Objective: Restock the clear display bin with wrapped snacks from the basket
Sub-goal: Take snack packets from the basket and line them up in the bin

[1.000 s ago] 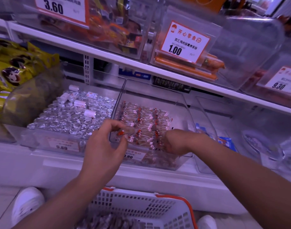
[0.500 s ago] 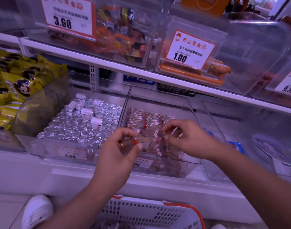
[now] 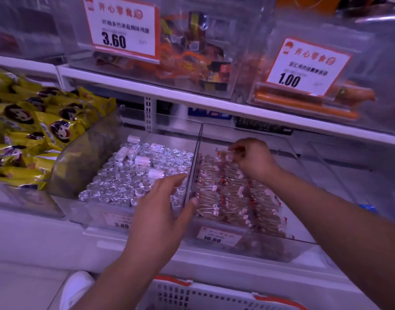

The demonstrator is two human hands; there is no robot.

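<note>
snack bin (image 3: 254, 247) sits right of the foil-candy bin (image 3: 98, 211), under the upper shelf (image 3: 192, 101); basket (image 3: 205, 294) lies below.

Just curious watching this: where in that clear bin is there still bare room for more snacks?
Bare floor shows at the back of the clear bin, behind the right hand, up to the rear wall. The front rows of wrapped snacks are crowded. The neighbouring foil candies leave only a back strip.

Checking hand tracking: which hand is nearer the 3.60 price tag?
Left. The left hand hovers open below the 3.60 price tag, over the bin divider; the right hand pinches a wrapped snack further right.
</note>
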